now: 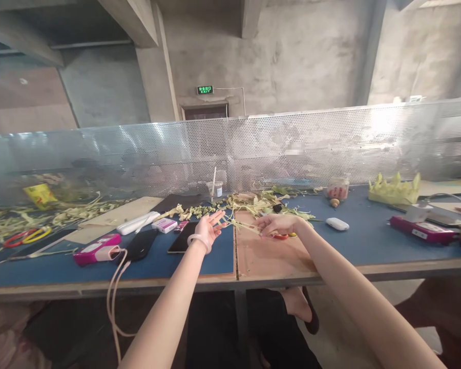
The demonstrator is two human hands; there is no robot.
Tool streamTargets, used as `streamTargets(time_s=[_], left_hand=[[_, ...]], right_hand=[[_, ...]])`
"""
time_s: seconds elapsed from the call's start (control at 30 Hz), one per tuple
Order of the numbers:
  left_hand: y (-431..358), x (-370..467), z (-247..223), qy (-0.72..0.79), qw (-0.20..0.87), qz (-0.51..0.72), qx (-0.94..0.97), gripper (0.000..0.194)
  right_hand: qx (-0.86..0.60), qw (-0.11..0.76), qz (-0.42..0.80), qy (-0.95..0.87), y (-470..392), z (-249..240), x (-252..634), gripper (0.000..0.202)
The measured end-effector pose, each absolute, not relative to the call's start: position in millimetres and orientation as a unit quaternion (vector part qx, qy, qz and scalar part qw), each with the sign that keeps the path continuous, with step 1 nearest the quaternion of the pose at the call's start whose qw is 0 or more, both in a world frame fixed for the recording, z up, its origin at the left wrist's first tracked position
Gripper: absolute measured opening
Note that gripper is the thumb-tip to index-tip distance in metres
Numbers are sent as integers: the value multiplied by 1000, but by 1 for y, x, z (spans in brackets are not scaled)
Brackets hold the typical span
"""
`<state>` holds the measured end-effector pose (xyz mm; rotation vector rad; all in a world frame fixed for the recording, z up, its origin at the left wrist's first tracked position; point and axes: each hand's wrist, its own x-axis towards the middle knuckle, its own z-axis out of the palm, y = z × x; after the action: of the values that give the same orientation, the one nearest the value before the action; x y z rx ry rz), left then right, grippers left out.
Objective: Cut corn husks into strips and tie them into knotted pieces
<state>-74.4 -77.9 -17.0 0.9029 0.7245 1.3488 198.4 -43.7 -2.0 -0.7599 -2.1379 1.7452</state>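
My left hand (210,228), with a pale bangle at its wrist, is palm up with its fingers spread, beside thin green strands (240,223). Those strands run across to my right hand (274,224), whose fingers are closed on them above the brown board (272,256). Scissors with red and yellow handles (281,236) lie partly hidden under my right hand. Behind both hands spreads a pile of stems and leaves (253,201).
Left are a black phone (143,245), a magenta box (97,249) with a cable, and a white case (137,223). A cup with a straw (216,191) stands behind. Right are a white earphone case (337,224), a jar (338,188) and a yellow-green container (395,190).
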Motion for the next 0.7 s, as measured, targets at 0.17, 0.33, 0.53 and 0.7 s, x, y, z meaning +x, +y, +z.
streamTargets(time_s=[0.17, 0.33, 0.53, 0.7], left_hand=[[-77, -75, -18, 325, 625, 584, 403, 45], [-76, -74, -18, 320, 625, 589, 399, 45], [-72, -76, -19, 305, 644, 567, 413, 42], [-76, -74, -16, 313, 629, 578, 415, 40]], right_hand=[[-274, 136, 596, -742, -45, 0, 201, 57], [-279, 157, 584, -746, -45, 1, 205, 56], [-277, 153, 578, -752, -48, 4, 204, 54], [-289, 143, 576, -752, -52, 7, 204, 52]])
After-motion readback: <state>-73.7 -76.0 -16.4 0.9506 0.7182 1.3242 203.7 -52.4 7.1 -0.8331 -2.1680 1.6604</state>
